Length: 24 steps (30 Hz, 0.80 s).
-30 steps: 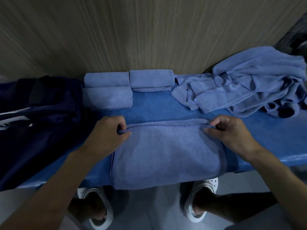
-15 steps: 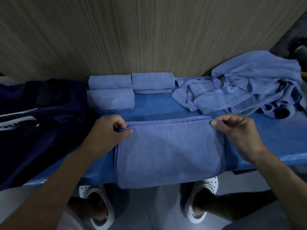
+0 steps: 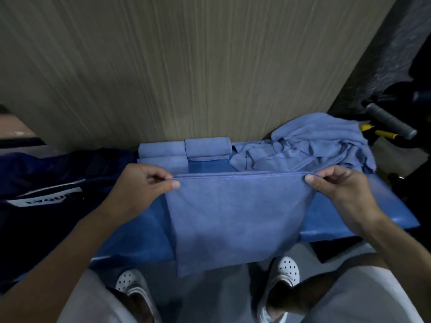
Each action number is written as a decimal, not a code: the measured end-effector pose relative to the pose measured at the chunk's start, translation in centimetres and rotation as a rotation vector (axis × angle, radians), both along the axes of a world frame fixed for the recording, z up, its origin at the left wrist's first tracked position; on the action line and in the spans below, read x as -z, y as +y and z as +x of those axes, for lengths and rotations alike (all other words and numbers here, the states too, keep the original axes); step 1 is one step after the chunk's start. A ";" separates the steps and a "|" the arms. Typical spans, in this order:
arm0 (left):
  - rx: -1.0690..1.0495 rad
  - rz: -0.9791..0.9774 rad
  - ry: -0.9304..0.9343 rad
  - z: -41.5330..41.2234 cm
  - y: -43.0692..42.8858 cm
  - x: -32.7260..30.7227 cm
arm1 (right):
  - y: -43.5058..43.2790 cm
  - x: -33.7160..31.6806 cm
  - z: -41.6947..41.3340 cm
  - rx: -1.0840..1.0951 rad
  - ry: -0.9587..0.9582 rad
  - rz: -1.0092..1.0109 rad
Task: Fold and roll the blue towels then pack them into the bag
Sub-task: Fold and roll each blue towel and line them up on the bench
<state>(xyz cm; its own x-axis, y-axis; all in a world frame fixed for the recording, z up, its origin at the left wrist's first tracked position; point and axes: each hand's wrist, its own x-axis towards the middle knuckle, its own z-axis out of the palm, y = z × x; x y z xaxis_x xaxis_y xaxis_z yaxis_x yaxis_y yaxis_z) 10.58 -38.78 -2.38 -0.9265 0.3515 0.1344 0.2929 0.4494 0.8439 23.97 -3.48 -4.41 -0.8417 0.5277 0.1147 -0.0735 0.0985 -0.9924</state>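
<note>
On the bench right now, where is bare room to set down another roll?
Bare bench shows at the right end, between the right hand and the edge, and a small patch behind the towel, between the rolls and the pile. The back edge is crowded; the bag covers the left end.

Both forearms are bare and reach forward and inward. Left grip: thumb on the near face, fingers curled behind, pinching the top left corner of the towel. Right grip: same pinch at the top right corner. Wrists level, well apart.
</note>
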 end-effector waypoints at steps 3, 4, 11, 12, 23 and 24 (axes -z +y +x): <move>-0.006 0.046 0.028 1.2 0.0 -2.7 | 0.0 -2.8 1.2 0.027 0.059 0.047; -0.010 0.053 0.042 1.5 0.0 -3.6 | 0.0 -3.6 1.6 0.025 0.075 0.060; 0.036 0.088 0.144 3.5 -0.4 -8.5 | 0.3 -8.0 3.7 -0.021 0.145 0.113; 0.044 0.080 0.166 3.6 -0.4 -9.0 | 0.1 -8.6 4.0 -0.029 0.156 0.106; 0.000 -0.002 0.320 4.6 0.2 -12.1 | -0.2 -11.7 5.4 0.016 0.274 0.182; -0.005 -0.006 0.331 4.6 0.2 -12.2 | -0.1 -11.6 5.4 0.023 0.271 0.192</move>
<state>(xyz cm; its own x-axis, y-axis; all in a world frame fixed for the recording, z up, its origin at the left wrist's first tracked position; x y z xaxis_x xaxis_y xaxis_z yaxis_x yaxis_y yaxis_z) 15.19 -38.59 9.81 -0.8347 0.3487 0.4262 0.5484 0.4561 0.7009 29.42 -3.55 7.23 -0.7550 0.4934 0.4319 -0.3279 0.2862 -0.9003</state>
